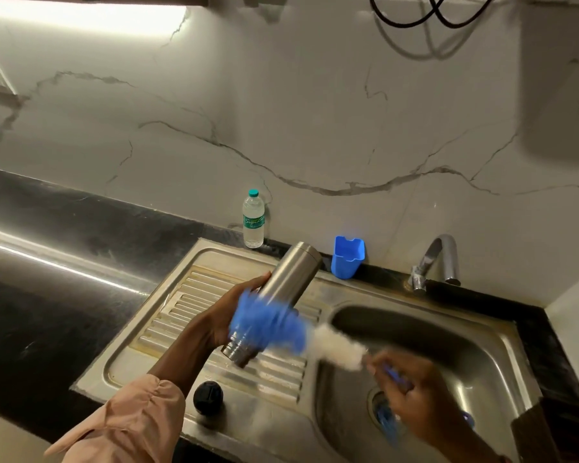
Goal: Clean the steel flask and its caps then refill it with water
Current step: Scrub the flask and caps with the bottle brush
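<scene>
Above the sink's (pixel 214 259) ribbed drainboard the left hand (pixel 229 315) grips the tilted steel flask (pixel 281 292), while the right hand's (pixel 411 396) fingers curl around a blurred blue-and-white bottle brush (pixel 281 329) against it.

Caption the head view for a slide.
Left hand holds the flask over the sink; right hand scrubs it with a brush.

Silver steel flask (pixel 290 282), blue-and-white brush (pixel 291 332), black cap (pixel 208 397), blue cup (pixel 347 257), grey-veined white marble wall (pixel 281 128).
</scene>
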